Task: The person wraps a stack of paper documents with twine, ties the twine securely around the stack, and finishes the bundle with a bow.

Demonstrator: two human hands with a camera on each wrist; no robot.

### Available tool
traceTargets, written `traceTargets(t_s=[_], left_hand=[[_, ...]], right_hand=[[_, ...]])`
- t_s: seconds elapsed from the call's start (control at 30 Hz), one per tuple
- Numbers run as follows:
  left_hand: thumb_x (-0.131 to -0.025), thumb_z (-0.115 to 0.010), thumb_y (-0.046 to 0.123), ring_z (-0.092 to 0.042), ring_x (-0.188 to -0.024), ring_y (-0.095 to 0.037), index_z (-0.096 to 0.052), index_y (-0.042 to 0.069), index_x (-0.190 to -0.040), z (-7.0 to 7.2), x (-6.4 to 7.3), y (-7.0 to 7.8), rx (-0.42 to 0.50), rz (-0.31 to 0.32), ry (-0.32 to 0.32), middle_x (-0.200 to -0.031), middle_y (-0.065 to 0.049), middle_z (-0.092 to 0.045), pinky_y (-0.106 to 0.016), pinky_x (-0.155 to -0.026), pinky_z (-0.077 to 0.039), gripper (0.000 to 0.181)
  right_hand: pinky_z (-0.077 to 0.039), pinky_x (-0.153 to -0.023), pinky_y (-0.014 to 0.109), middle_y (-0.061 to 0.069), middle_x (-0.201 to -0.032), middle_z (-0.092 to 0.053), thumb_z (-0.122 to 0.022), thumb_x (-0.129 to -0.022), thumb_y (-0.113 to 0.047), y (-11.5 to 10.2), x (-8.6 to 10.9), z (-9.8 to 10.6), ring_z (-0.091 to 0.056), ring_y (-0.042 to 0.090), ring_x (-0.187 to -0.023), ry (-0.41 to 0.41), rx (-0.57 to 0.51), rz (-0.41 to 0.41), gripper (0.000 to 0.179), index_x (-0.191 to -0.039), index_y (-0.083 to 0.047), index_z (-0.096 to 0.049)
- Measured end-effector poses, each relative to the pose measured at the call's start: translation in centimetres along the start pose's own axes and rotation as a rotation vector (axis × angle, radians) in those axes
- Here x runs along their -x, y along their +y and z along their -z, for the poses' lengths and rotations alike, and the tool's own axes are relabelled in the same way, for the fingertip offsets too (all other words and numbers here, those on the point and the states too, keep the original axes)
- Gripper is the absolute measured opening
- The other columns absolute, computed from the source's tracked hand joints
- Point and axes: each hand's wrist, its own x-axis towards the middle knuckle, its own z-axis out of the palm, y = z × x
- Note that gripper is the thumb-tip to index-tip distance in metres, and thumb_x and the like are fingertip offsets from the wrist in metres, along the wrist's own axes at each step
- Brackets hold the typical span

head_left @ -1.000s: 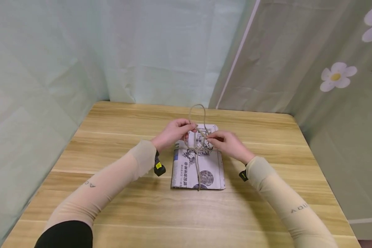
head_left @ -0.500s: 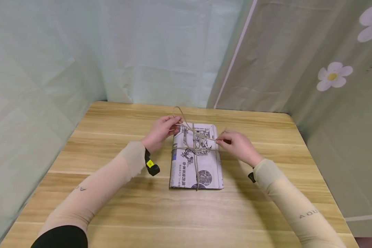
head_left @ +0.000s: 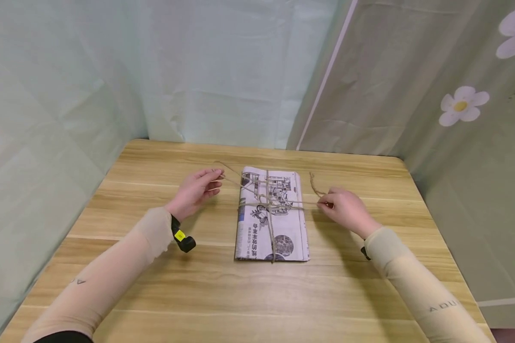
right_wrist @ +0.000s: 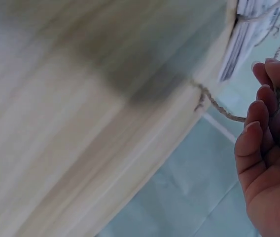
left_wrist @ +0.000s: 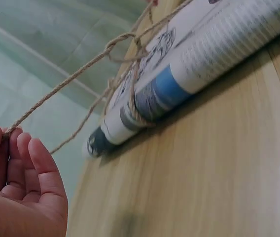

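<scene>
A folded newspaper bundle [head_left: 289, 228] lies on the table, bound crosswise with brown twine [head_left: 272, 231]. To its left, my left hand [head_left: 194, 193] pinches one strand between thumb and index finger, the other fingers loosely bent. On the right side, my right hand [head_left: 345, 209] pinches another strand, and a loose frayed end sticks out past the fingers. Both strands run taut toward a crossing near the middle of the bundle. In the left wrist view, the twine [left_wrist: 61, 86] loops over another strand above the newspaper [left_wrist: 214, 59]. The right wrist view shows the twine's loose tail [right_wrist: 221, 109].
The wooden table [head_left: 257, 305] has its back edge close behind the bundle. Pale curtains [head_left: 223, 71] hang behind and along the sides, with white flowers printed on the right one. Black wrist cameras [head_left: 186, 243] sit on the wrists.
My hands have moved apart, left hand leftward and right hand rightward, each keeping its strand. The raised loop above the bundle has collapsed, and the twine is drawn down toward the newspaper.
</scene>
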Motion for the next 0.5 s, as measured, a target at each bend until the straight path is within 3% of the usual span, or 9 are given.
traceTargets(t_s=[0.17,0.37,0.5], left_hand=[[-0.103,-0.065,0.028,-0.061,-0.103,-0.015,-0.063,0.007,-0.127,1.9,0.7,-0.2,0.053,0.007,0.023,-0.117,-0.003,-0.064,-0.023,-0.088,-0.055,0.032],[-0.103,-0.064,0.024,-0.063,-0.097,-0.012,-0.067,0.011,-0.115,4.1,1.4,-0.5,0.119,0.029,0.024,-0.113,-0.001,-0.066,-0.023,-0.086,-0.055,0.017],[-0.103,-0.065,0.023,-0.063,-0.095,-0.012,-0.063,0.007,-0.121,5.6,1.7,-0.7,0.094,0.066,0.040,-0.112,-0.001,-0.066,-0.023,-0.085,-0.056,0.024]], right_hand=[[-0.051,-0.066,0.038,-0.004,-0.082,-0.061,-0.075,-0.094,-0.019,0.9,0.8,-0.3,-0.055,0.013,-0.071,-0.002,0.011,-0.023,0.011,-0.098,-0.011,-0.081],[-0.051,-0.066,0.040,-0.003,-0.082,-0.062,-0.075,-0.093,-0.017,2.0,1.5,-0.6,-0.055,0.015,-0.072,0.006,0.035,-0.029,0.010,-0.097,-0.010,-0.080],[-0.051,-0.067,0.040,-0.003,-0.082,-0.061,-0.076,-0.093,-0.017,2.6,2.1,-0.7,-0.054,0.015,-0.071,-0.002,0.049,-0.045,0.009,-0.098,-0.010,-0.080]])
